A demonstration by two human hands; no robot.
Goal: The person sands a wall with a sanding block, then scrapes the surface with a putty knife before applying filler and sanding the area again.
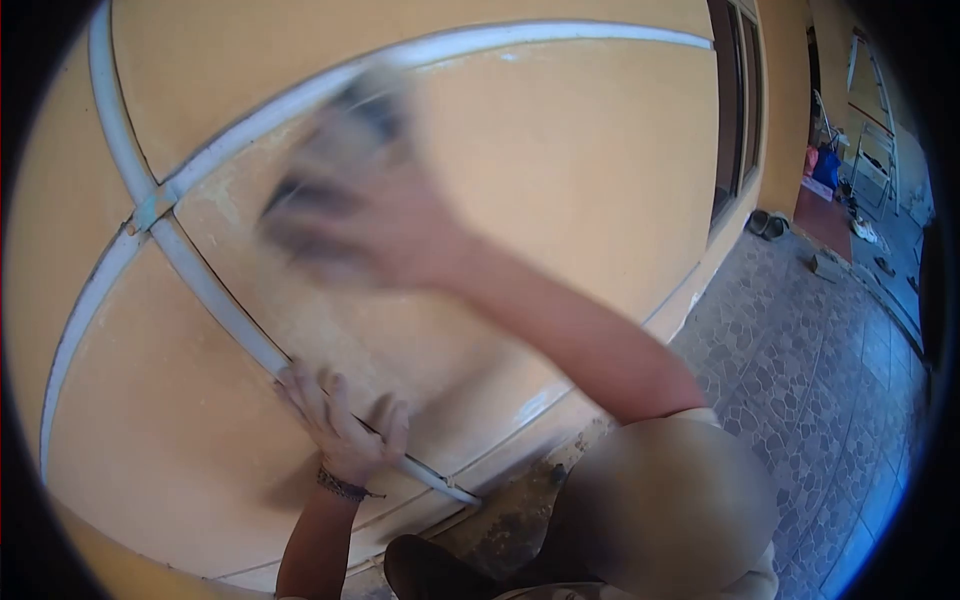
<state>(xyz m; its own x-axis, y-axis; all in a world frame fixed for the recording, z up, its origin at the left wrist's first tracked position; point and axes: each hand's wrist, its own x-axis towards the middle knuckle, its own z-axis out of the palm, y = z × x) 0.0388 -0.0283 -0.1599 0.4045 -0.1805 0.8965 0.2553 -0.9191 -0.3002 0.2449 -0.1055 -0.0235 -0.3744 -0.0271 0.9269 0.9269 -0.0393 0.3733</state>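
The wall (560, 160) lies beneath the spread fingers of the left hand (350, 440) and behind the blurred right hand (390, 225). The left fingers are open, fanned against the surface and across the pale diagonal strip (225, 305), with a dark bracelet (342, 487) at the wrist. Up from them, something dark and greyish (375, 108) shows by the right fingers; it is too smeared to name, and I cannot tell whether they are closed on it or whether it touches the wall.

Beyond the right fingers runs the curved strip (470, 42), and to their left the two strips cross at a bluish joint (153, 210). The tiled floor (790, 380) is to the right of both hands, with dark shoes (768, 225) near the foot of the wall.

The blur suggests a quick sweep of the right hand, so its knuckles could catch the curved strip or the joint, scraping skin or loosening an edge. A loose hold could let the dark thing slip. The left fingers, if pressing hard, could skid off the strip or shift it, costing the body its steadiness.
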